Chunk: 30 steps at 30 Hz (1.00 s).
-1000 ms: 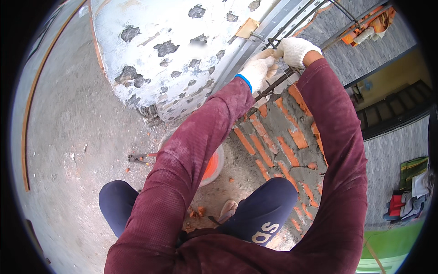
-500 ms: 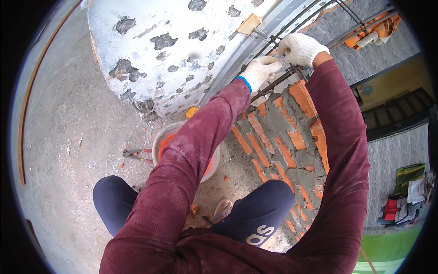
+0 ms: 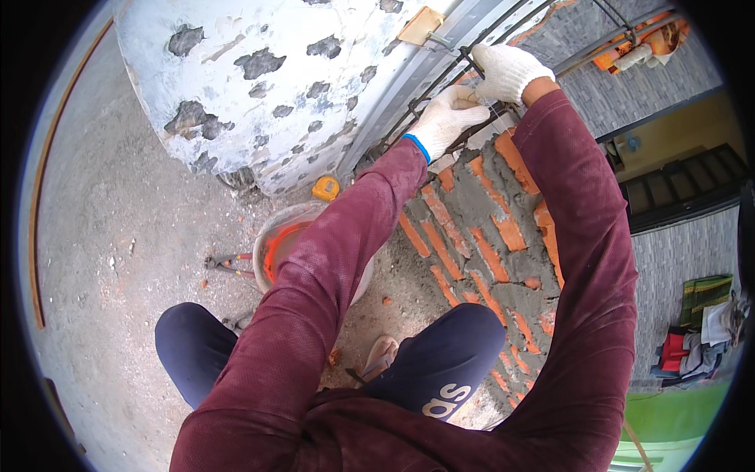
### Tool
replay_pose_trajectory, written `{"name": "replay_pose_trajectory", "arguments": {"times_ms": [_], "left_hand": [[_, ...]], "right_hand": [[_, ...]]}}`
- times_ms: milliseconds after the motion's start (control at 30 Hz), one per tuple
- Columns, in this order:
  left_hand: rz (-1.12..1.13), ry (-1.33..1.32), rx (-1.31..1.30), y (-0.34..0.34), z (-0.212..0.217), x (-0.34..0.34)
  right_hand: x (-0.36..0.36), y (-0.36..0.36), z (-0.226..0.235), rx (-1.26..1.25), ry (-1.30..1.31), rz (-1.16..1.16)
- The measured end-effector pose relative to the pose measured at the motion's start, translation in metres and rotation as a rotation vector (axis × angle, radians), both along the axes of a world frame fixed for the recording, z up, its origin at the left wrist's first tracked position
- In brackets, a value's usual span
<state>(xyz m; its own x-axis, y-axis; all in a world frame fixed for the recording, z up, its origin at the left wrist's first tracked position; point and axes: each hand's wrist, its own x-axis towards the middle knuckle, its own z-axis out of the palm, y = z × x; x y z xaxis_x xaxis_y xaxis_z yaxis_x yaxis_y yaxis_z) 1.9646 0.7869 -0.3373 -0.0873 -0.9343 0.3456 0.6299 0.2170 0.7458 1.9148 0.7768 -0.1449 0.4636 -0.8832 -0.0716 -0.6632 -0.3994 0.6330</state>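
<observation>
Both hands wear white knit gloves and work close together at the steel rebar (image 3: 454, 72) above the brick wall's top. My left hand (image 3: 448, 122), with a blue cuff band, has its fingers pinched together beside the bars. Just above and to the right, my right hand (image 3: 507, 73) is closed with its fingertips against the rebar. A thin pale line, like string, shows faintly by the fingers; which hand grips it is hard to see. Below them is the brick wall (image 3: 491, 256), orange bricks with rough grey mortar.
A chipped white wall (image 3: 259, 94) stands at left, with a small wooden block (image 3: 421, 25) near its edge. On the floor are a yellow tape measure (image 3: 325, 188), a bucket (image 3: 271, 228) partly behind my left arm and red-handled pincers (image 3: 228, 263). Clothes (image 3: 692, 350) lie far right.
The view has shifted slightly, bringing the tape measure out from behind my left sleeve. My hands stay at the rebar, the left now nearer to the right.
</observation>
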Motion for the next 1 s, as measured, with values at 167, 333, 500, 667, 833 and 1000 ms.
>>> {"name": "replay_pose_trajectory", "arguments": {"times_ms": [167,333,500,667,833,1000], "left_hand": [[0.133,0.065,0.115,0.01,0.013,-0.015],[-0.172,0.519,0.183,0.009,0.008,-0.009],[-0.167,0.512,0.124,0.008,0.01,-0.016],[-0.36,0.587,0.056,0.002,-0.003,-0.005],[-0.524,0.597,0.164,0.003,0.004,-0.007],[-0.548,0.676,0.244,-0.001,0.001,-0.008]], "right_hand": [[-0.013,-0.015,0.005,0.089,-0.022,0.067],[-0.029,-0.008,0.033,0.034,-0.34,0.384],[-0.012,0.094,0.079,-0.065,-0.604,0.399],[-0.077,0.062,0.068,0.023,-0.388,0.356],[-0.114,0.045,0.021,0.033,-0.431,0.133],[-0.104,0.046,0.004,0.075,-0.431,-0.077]]}}
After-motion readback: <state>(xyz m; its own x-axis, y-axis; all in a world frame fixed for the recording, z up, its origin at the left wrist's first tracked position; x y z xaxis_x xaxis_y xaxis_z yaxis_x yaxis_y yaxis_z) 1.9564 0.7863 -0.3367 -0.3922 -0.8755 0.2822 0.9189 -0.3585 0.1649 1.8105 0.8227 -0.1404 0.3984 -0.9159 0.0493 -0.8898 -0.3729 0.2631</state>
